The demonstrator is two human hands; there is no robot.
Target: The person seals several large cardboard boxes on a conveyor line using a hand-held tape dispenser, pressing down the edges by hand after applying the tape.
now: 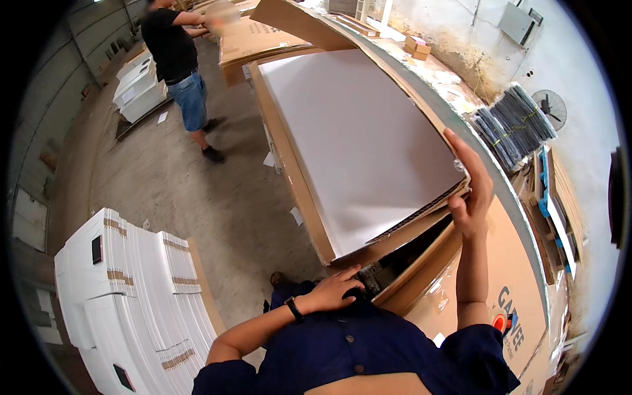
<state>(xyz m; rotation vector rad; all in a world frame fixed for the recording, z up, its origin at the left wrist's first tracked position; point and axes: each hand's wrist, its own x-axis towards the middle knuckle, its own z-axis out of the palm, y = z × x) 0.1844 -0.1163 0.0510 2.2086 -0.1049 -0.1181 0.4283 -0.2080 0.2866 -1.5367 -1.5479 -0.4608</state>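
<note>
**Open carton held at its near right corner**

Nearest, the left hand [336,289] lies at the near end of the carton [293,161], its fingers loosely spread and holding nothing that shows; whether the tips press on the cardboard cannot be told. The right hand [473,197] wraps the carton's near right corner, fingers along the outside and thumb at the near edge.

The carton lies in front of the person, with a second carton [510,257] to its near right and a dark gap between. It is brown, long and shallow, its layered near right edge ragged. A smooth, plain white panel [362,138] fills it, and a flap [303,23] stands up at its far end.

The load is probably heavy and awkward for its breadth, stiff along the walls but weak at the worn corner. The panel looks slippery and easily scuffed. Opposite lower edges should give the surest hold.

Beyond the carton's far left, a co-worker [174,59] stands.
</note>
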